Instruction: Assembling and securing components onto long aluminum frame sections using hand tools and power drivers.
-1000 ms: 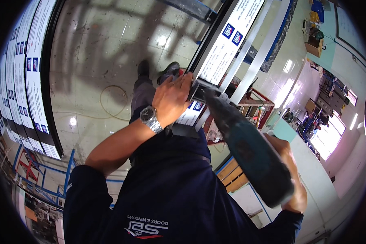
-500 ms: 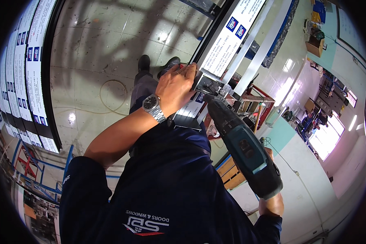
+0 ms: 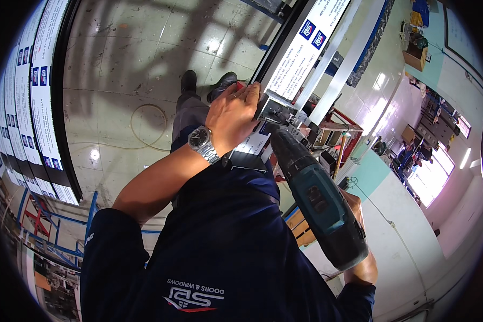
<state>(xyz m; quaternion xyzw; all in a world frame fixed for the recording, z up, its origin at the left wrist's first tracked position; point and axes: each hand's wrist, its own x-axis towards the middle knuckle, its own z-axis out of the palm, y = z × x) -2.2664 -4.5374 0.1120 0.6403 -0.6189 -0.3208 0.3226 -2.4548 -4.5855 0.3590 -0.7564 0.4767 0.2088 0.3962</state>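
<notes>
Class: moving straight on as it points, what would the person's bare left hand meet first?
The left hand would probably meet the long, black-edged profile with white printed film; the hand appears at that edge, though depth is unclear.

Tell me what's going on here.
A person is working at a long frame piece covered in white film. The left hand lies against its dark edge, near the end closest to the body. The right hand holds a teal power drill, its nose pointing toward that end; whether the tip touches anything is unclear.
</notes>
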